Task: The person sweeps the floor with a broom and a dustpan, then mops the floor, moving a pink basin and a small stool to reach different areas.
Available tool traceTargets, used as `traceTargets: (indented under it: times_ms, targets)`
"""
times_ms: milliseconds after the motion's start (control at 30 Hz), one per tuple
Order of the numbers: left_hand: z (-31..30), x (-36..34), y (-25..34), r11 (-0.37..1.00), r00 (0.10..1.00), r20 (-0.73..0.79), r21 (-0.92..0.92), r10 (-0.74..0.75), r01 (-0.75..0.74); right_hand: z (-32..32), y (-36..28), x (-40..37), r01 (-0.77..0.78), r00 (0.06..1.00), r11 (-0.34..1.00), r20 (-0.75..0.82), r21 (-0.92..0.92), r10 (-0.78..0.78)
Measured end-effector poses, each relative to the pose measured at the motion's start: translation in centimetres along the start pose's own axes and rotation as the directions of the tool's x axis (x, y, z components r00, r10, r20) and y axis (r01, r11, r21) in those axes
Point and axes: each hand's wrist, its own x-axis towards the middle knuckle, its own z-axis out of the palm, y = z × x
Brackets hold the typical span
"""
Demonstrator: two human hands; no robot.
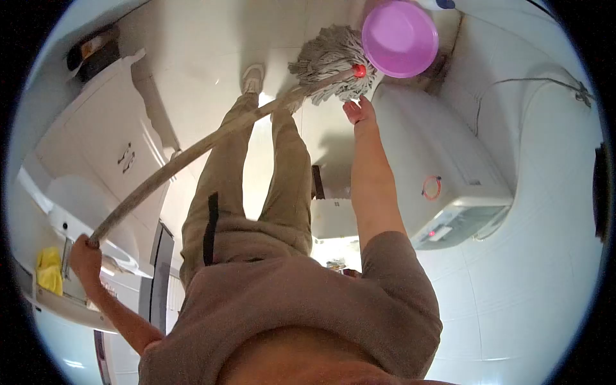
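Note:
My left hand (pixel 85 260) is wrapped round the end of a long wooden mop handle (pixel 192 152) at the lower left. The handle runs up and right across my legs to a red socket and a grey string mop head (pixel 330 56) near the top. My right hand (pixel 360 111) reaches out just below the mop head's strands, its fingers apart and somewhat curled, with nothing seen in it. Whether its fingertips touch the strands is hard to tell. A purple basin (pixel 400 40) stands right beside the mop head.
A white washing machine (pixel 436 151) with a red light stands to the right, a red band on it. At left are a white sink (pixel 96 234), a yellow cloth (pixel 49 271) and a white cabinet (pixel 102 122). A cord (pixel 526 79) runs along the right wall.

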Motion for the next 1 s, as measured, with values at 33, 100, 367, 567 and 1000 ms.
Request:
traceTargets:
  times_ms: [33, 100, 367, 567, 1000]
  targets:
    - [0.8, 0.2, -0.5, 1.000, 0.999, -0.042, 0.006, -0.002, 0.002, 1.2, -0.4, 1.3, 0.016, 1.000, 0.999, 0.006, 0.046, -0.016]
    - [1.5, 0.7, -0.9, 1.000, 0.996, -0.087, -0.003, 0.010, -0.010, 2.7, -1.1, 4.4, 0.025, 1.000, 0.995, 0.011, 0.094, -0.027]
    - [5.2, 2.4, -4.3, 1.000, 1.000, -0.017, 0.010, -0.011, 0.012, 3.9, -4.6, 18.7, -0.028, 0.933, 0.979, 0.356, 0.203, -0.048]
    - [6.9, 2.1, -6.1, 0.997, 0.995, 0.089, 0.061, 0.036, -0.041, 8.4, -8.4, 17.5, 0.124, 0.990, 0.958, 0.034, 0.258, -0.138]
    - [9.2, 1.3, -3.0, 0.994, 0.990, -0.108, -0.059, 0.089, -0.096, 7.7, -11.5, 12.3, 0.423, 0.868, 0.853, 0.134, 0.305, -0.478]
